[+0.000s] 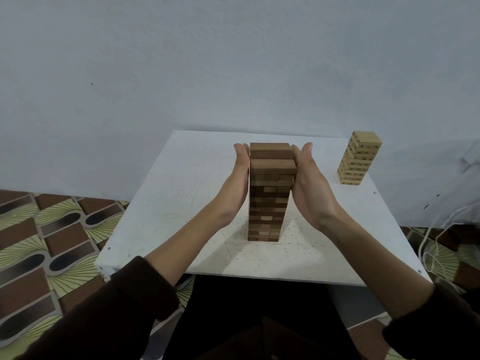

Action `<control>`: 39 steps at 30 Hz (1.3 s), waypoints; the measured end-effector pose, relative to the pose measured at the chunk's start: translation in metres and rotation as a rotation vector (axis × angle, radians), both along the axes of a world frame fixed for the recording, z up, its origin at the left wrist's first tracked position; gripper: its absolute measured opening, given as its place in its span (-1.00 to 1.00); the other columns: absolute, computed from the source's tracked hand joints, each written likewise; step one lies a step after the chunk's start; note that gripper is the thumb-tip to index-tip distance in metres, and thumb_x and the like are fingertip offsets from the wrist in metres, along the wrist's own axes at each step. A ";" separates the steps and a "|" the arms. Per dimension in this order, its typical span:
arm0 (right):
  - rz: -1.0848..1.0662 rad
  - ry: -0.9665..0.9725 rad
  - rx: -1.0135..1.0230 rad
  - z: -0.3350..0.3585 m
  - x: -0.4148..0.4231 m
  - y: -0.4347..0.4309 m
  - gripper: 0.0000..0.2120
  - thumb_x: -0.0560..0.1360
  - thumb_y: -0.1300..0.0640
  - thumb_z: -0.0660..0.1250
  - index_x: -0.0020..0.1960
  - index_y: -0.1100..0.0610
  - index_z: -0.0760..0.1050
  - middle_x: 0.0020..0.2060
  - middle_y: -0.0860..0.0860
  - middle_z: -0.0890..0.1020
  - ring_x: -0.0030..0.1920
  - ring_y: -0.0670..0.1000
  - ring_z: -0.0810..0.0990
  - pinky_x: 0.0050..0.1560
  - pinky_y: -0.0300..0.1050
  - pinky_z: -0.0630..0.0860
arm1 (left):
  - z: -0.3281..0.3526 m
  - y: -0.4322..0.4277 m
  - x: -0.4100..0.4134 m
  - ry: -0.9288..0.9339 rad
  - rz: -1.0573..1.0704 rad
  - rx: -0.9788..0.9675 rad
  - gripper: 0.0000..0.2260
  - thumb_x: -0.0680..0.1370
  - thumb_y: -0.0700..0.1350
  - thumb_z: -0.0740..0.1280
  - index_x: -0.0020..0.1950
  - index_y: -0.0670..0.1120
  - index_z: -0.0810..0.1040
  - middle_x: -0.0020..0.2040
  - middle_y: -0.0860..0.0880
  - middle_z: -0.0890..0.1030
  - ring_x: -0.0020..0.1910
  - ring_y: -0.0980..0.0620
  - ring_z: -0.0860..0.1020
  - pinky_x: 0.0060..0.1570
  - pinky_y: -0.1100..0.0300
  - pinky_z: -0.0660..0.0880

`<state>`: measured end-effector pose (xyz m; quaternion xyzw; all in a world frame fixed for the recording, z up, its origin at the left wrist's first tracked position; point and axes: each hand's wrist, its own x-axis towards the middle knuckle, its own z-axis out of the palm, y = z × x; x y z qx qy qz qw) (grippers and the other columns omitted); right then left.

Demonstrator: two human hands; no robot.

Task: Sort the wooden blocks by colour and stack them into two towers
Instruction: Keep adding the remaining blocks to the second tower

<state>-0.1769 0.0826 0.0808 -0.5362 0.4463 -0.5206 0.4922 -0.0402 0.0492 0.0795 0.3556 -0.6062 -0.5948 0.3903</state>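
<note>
A tall tower of dark brown wooden blocks (267, 203) stands near the middle of the white table (181, 203). My left hand (237, 185) presses flat against the tower's left side, fingers straight and pointing away from me. My right hand (306, 183) presses flat against its right side in the same way. Both palms reach up to the top layers. A shorter tower of pale, light-coloured blocks (359, 158) with dark printed marks stands at the table's back right corner, apart from both hands.
A grey-blue wall rises right behind the table. Patterned floor tiles (39, 242) lie to the left. White cords (436, 245) trail on the floor at the right. The table's front edge is close to my body.
</note>
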 end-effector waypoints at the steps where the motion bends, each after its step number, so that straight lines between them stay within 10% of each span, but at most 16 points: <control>1: -0.001 0.030 -0.008 0.000 -0.004 -0.001 -0.34 0.49 -0.37 0.05 0.35 0.09 0.33 0.38 -0.07 0.39 0.41 -0.11 0.28 0.49 0.08 0.11 | 0.000 -0.002 0.004 -0.020 -0.011 -0.032 0.00 0.32 0.58 -0.05 0.55 -0.07 0.04 0.54 -0.07 0.15 0.53 0.03 0.10 0.51 -0.01 0.03; 6: 0.010 0.149 -0.022 0.008 -0.026 -0.005 -0.07 0.23 -0.02 0.49 0.44 -0.09 0.04 0.44 -0.11 0.24 0.45 -0.16 0.17 0.47 -0.04 0.08 | 0.004 -0.016 0.026 -0.153 -0.071 -0.167 0.06 0.25 0.29 0.47 0.53 0.09 -0.12 0.47 0.16 0.16 0.46 0.25 0.14 0.46 0.24 0.11; 10: 0.061 0.259 -0.060 0.013 -0.034 -0.012 -0.02 0.20 0.05 0.53 0.42 -0.16 0.00 0.43 -0.05 0.28 0.44 -0.14 0.21 0.50 0.07 0.08 | 0.007 -0.023 0.028 -0.259 -0.121 -0.229 -0.04 0.34 -0.01 0.45 0.52 0.09 -0.14 0.44 0.10 0.22 0.43 0.17 0.25 0.46 0.17 0.18; 39: 0.077 0.381 -0.062 0.016 -0.035 -0.023 -0.10 0.26 0.09 0.49 0.43 -0.11 0.03 0.18 -0.04 0.46 0.33 -0.05 0.37 0.45 0.19 0.18 | 0.007 -0.028 0.024 -0.209 -0.047 -0.242 -0.07 0.33 -0.05 0.46 0.52 0.06 -0.07 0.22 0.12 0.42 0.30 0.13 0.41 0.37 0.04 0.36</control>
